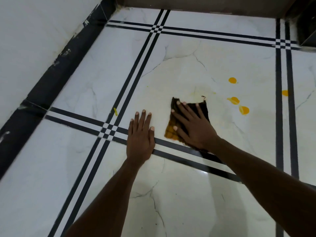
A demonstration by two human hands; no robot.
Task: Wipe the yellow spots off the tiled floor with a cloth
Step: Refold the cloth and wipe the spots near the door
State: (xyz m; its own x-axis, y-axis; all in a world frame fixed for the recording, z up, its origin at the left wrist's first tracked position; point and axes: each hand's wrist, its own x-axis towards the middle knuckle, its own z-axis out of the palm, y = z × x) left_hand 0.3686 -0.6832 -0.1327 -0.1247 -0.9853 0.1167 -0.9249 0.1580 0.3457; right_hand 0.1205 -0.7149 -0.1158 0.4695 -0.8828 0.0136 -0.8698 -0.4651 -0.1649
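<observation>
Cloth [201, 110] flat on floor [222, 57], my right hand [193, 127] spread wide, pressing it. Soft, limp, bunches easily: press palm mid-cloth. Left hand [140, 135] flat, fingers straight, bracing on floor. Yellow spots [233, 100] sit right of cloth. Near cloth edge hidden under wrist.

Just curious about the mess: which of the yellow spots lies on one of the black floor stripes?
The far-right spot: it sits on a black stripe, while the other three spots lie on white tile.
</observation>
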